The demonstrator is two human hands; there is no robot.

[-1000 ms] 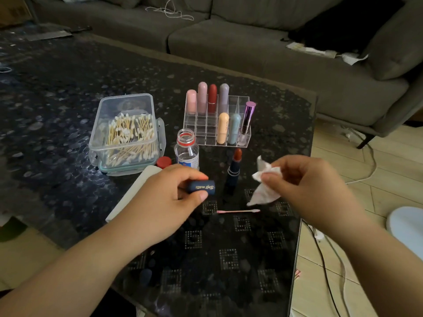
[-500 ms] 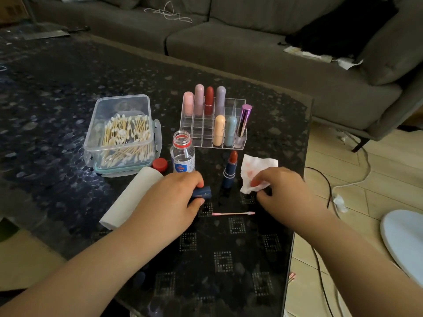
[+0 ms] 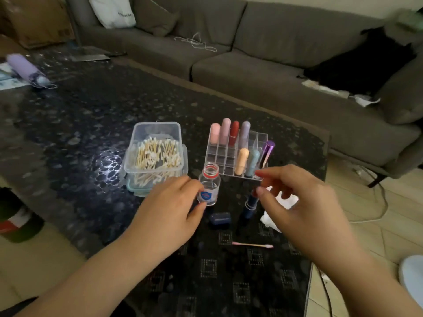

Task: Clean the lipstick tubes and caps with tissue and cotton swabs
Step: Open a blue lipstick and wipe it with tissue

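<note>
I can read no words from here: the small bottle (image 3: pixel 208 188) carries a blue and red badge label too blurred to make out, and the print on the white bag (image 3: pixel 114 10) is illegible.

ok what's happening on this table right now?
A person is cleaning lipsticks. The left hand touches the small open bottle, fingers at its side. The right hand hovers, fingers loosely curled, holding nothing, above the crumpled tissue and the uncapped navy lipstick. Its navy cap lies on the table, a used cotton swab nearer the person. Seven more lipsticks stand in the clear organizer.
</note>
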